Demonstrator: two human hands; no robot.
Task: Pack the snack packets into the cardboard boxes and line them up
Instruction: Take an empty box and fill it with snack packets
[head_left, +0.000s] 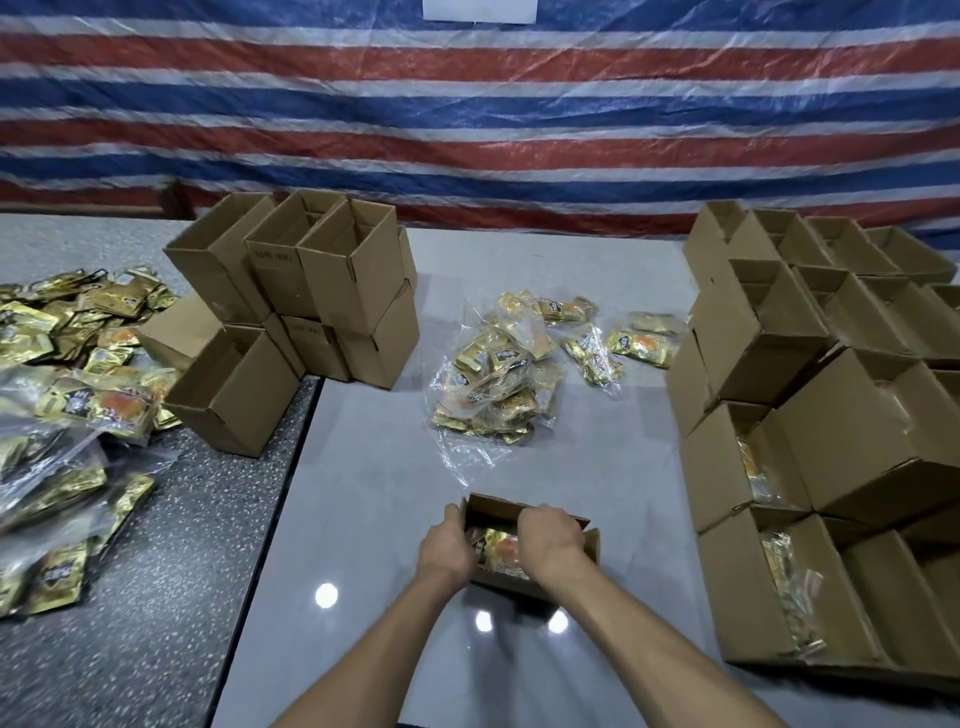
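Head view, cardboard box (498, 506) mouth-up, long axis left-right, left hand (448, 543) gripping its end, right hand (550, 535) clutching snack packet (498, 546).

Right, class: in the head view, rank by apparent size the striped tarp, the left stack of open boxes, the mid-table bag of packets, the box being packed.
1. striped tarp
2. stack of open boxes
3. bag of packets and box being packed: alike; box nearer camera, so unranked.

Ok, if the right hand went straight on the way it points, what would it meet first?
Probably the gold snack packet lying in the open cardboard box; the right hand reaches down into it, though depth is unclear.
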